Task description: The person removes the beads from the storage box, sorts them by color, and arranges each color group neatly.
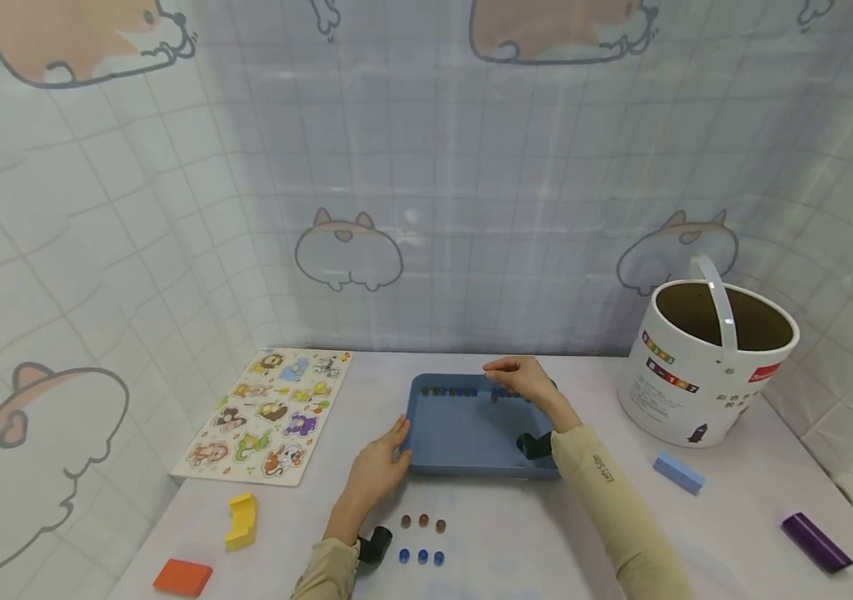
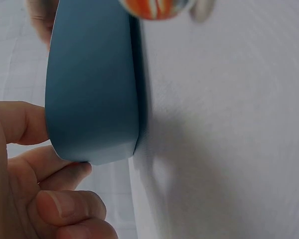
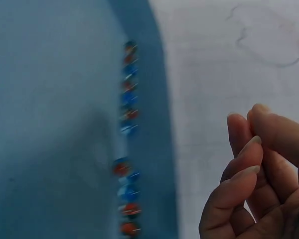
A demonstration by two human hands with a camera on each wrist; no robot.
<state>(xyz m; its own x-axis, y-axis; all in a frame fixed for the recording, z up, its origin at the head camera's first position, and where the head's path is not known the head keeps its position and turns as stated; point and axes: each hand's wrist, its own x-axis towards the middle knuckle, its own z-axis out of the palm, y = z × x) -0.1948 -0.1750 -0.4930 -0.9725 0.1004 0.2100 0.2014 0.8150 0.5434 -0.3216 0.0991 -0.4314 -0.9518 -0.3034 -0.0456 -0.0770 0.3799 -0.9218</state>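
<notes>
A blue tray point(image 1: 479, 467) lies on the table, with my left hand point(image 1: 379, 467) gripping its near left corner. In the left wrist view, thumb and finger bear on the tray's edge, with the other fingers curled below. Above the tray's far rim is my right hand point(image 1: 522, 381), its fingers bent and thumb tip against the index finger; nothing shows between them. A row of glass marbles point(image 3: 129, 97), blue and orange, runs along the tray's far side, broken by a small gap. One orange marble point(image 3: 121, 167) beside that gap sits slightly out of line.
Before the tray lie three brownish-red marbles point(image 1: 423, 521) and three blue marbles point(image 1: 422, 557). An animal puzzle board point(image 1: 246, 450), yellow block point(image 1: 242, 522) and orange block point(image 1: 182, 577) are leftward. Rightward are a white bucket point(image 1: 685, 375), blue block point(image 1: 678, 473) and purple block point(image 1: 816, 542).
</notes>
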